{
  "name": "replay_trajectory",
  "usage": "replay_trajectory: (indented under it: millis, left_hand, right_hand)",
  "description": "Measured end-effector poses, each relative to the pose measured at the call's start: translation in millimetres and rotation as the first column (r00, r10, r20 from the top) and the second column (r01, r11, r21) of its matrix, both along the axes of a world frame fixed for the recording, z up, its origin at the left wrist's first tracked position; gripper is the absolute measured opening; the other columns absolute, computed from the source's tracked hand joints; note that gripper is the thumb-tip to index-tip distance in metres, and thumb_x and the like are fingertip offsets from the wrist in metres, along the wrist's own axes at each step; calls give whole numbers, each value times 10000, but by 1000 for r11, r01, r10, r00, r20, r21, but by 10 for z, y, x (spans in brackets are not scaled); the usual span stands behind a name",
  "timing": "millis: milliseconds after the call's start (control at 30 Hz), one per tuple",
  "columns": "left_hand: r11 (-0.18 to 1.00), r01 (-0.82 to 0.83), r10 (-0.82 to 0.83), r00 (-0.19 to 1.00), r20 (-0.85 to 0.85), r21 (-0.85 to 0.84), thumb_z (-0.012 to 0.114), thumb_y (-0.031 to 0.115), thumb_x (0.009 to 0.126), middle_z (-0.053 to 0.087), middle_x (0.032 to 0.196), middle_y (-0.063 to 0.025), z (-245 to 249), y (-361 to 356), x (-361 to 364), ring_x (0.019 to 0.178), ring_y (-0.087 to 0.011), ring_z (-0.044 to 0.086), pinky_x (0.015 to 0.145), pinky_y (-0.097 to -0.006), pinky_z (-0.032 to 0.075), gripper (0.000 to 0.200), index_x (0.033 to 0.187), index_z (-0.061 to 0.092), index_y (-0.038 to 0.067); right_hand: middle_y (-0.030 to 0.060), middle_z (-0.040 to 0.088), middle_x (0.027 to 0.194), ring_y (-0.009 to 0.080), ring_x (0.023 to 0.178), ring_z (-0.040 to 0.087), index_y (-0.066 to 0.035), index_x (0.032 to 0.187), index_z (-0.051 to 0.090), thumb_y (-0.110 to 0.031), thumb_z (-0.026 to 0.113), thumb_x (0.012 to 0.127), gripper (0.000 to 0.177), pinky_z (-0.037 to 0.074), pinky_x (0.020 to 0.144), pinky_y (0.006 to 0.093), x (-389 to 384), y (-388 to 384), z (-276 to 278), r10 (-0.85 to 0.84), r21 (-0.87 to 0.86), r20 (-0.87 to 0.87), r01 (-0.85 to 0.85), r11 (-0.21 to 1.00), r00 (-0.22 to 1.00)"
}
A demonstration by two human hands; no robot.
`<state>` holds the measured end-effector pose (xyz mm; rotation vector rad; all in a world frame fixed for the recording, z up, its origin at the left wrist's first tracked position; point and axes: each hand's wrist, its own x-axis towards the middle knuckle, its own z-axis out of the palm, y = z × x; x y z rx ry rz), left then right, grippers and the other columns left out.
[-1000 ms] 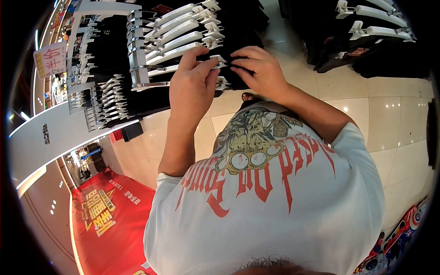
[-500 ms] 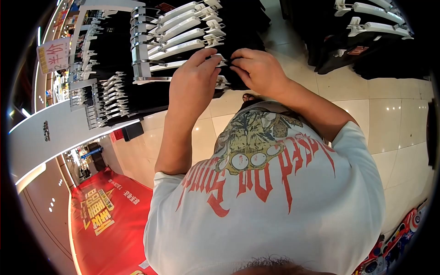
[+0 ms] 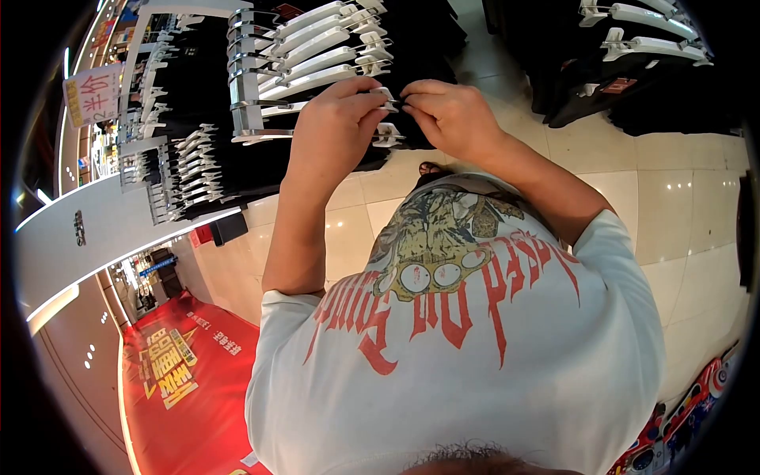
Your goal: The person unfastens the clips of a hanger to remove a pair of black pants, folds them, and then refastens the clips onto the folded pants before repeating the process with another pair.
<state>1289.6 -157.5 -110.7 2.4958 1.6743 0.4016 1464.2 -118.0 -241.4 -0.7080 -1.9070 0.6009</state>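
Note:
My left hand is closed in a pinch at the end of a white clip hanger, its fingertips on the white clip. Facing it, my right hand pinches the edge of a black garment beside that clip. The fingers of both hands are only a short gap apart. Several more white clip hangers with black clothes hang in a row just beyond, hooked on a metal rail. Another white clip shows just below my left fingers. The pinched cloth is mostly too dark to make out.
Further racks of black clothes on white hangers stand at left, and another hanger row at upper right. A handwritten price sign hangs at far left. Below are a red printed cover and pale floor tiles.
My left hand has shifted slightly up, and the white clip shows more between its fingers. My right hand has moved slightly right, still pinching. The hangers have stirred a little to the right.

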Motion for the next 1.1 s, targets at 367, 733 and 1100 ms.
replay_trajectory:
  millis: [367, 733, 1100]
  left_hand:
    - [998, -62, 62, 998, 2, -21, 768, 26, 801, 690, 1091, -96, 37, -8, 89, 701, -223, 654, 650, -335, 540, 327, 1122, 704, 27]
    - [1000, -21, 21, 991, -131, 2, 784, 84, 800, 721, 1068, -98, 65, 44, 86, 719, -251, 705, 653, -351, 556, 323, 1114, 723, 43]
    - [996, -39, 40, 999, -18, 85, 781, 83, 804, 711, 1140, -112, 45, -31, 104, 860, -247, 723, 723, -348, 575, 339, 1135, 713, 52]
  right_hand:
    - [48, 711, 991, 278, 805, 694, -24, 877, 738, -147, 701, 864, 129, 569, 703, 384, 47, 32, 45, -13, -3, 14, 13, 1000, 1000]
    - [54, 706, 972, 281, 817, 694, -23, 886, 736, -132, 704, 860, 116, 565, 705, 387, 39, 27, 92, -8, -10, 23, 9, 1000, 1000]
    - [64, 705, 1017, 291, 844, 691, -28, 935, 728, -111, 707, 852, 119, 561, 716, 386, 86, 79, 113, -37, -35, 26, 38, 999, 999]
